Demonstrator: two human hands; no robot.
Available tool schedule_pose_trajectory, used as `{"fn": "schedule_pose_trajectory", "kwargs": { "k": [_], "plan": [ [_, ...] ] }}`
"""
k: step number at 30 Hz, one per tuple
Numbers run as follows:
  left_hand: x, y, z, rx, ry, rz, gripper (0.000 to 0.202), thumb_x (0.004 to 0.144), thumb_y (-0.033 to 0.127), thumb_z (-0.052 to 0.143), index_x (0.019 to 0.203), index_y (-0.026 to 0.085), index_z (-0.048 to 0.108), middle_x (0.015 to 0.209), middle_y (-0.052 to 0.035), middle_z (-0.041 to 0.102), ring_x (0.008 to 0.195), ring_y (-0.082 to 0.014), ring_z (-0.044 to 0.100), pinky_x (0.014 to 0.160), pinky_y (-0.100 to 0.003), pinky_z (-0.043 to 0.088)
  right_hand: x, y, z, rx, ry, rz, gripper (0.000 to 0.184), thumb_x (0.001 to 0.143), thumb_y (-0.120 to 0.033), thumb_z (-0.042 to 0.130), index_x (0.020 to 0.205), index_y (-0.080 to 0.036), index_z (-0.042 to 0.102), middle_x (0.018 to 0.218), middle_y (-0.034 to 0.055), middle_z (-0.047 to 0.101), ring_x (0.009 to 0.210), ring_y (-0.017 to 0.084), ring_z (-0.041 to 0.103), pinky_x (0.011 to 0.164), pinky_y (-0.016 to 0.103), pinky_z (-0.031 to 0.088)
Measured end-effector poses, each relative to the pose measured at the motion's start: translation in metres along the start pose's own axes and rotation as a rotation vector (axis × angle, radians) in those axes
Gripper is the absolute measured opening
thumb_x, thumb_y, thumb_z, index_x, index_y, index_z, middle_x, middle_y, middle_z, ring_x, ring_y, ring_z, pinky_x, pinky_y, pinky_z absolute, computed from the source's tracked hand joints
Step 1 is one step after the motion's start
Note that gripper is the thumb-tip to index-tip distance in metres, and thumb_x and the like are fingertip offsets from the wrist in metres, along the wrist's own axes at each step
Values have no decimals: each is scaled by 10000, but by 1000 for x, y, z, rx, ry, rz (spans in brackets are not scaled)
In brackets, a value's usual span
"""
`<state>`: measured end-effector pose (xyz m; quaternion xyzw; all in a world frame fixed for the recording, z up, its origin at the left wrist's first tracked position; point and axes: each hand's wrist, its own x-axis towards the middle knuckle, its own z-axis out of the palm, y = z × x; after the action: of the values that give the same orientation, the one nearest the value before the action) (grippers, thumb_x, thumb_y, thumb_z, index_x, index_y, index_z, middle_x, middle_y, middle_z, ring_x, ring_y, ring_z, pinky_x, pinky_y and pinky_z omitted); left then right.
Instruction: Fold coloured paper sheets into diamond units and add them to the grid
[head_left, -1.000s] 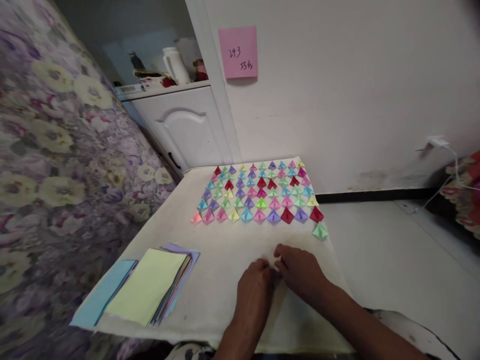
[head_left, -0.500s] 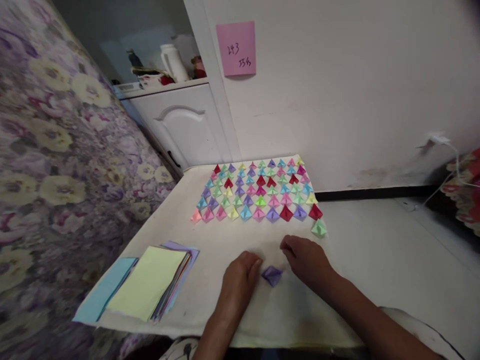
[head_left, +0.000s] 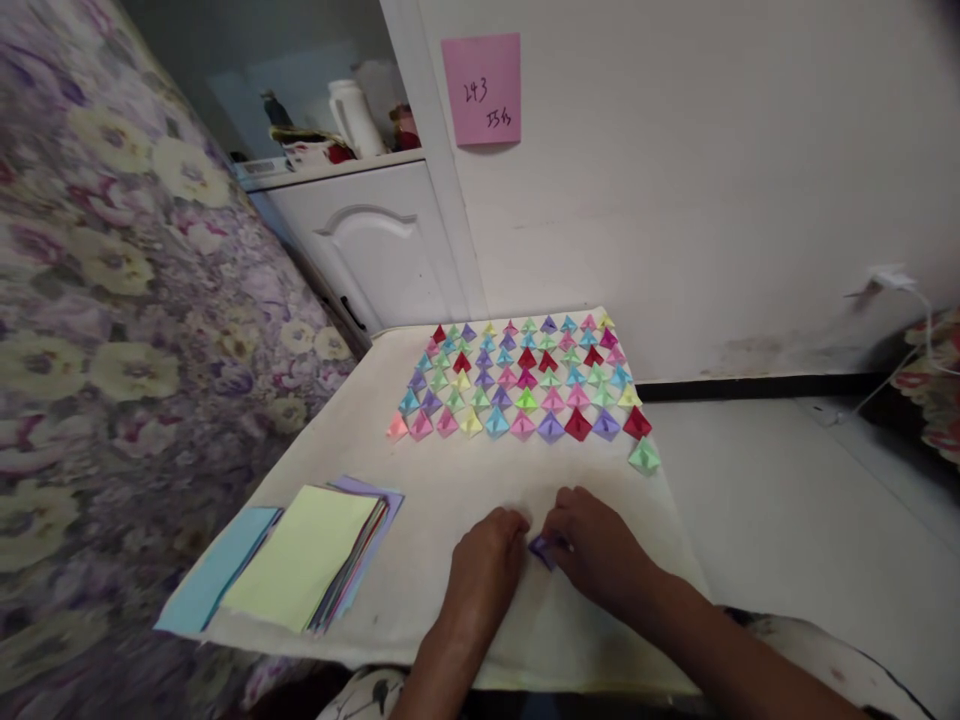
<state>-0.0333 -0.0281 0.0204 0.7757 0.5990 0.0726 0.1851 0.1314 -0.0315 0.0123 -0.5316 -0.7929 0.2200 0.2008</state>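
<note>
A small purple folded-paper piece lies on the cream cloth in front of me. My right hand is over its right side, thumb and fingers closed on the paper and hiding part of it. Just left of the piece, my left hand rests on the cloth with its fingers curled together; I see nothing in them. Beyond my hands, several rows of folded-paper pieces in many colours cover the far part of the table. One light green piece sits apart in front of their right end.
At the left lies a stack of coloured paper sheets, a yellow one on top, beside blue sheets. A flowered curtain hangs at the left. The wall behind the table carries a pink note.
My right hand has moved left and down onto the purple folded-paper piece, which it was apart from before. My left hand has stayed nearly in place. The view has shifted slightly.
</note>
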Motion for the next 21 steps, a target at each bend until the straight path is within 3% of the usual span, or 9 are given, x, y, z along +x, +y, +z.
{"fn": "schedule_pose_trajectory", "kwargs": {
  "k": [12, 17, 21],
  "plan": [
    [2, 3, -5, 56, -53, -3, 239, 845, 204, 366, 849, 225, 605, 867, -31, 646, 800, -168, 594, 643, -244, 362, 9, -8, 6, -275, -11, -57, 215, 837, -154, 483, 694, -155, 643, 770, 52, 582, 773, 183, 480, 676, 296, 330],
    [0, 2, -5, 39, -57, -3, 234, 851, 226, 368, 865, 227, 602, 879, -28, 646, 798, -162, 591, 651, -238, 358, 20, 13, -19, -267, 90, 38, 190, 793, -150, 553, 624, -162, 640, 744, 44, 575, 765, 169, 487, 668, 267, 347],
    [-2, 3, -5, 30, -69, -2, 244, 859, 237, 355, 861, 233, 599, 893, -24, 640, 797, -158, 585, 642, -232, 352, 30, 43, -47, -282, 181, 147, 188, 817, -145, 517, 702, -163, 665, 804, 67, 570, 817, 179, 486, 681, 264, 353]
  ]
}}
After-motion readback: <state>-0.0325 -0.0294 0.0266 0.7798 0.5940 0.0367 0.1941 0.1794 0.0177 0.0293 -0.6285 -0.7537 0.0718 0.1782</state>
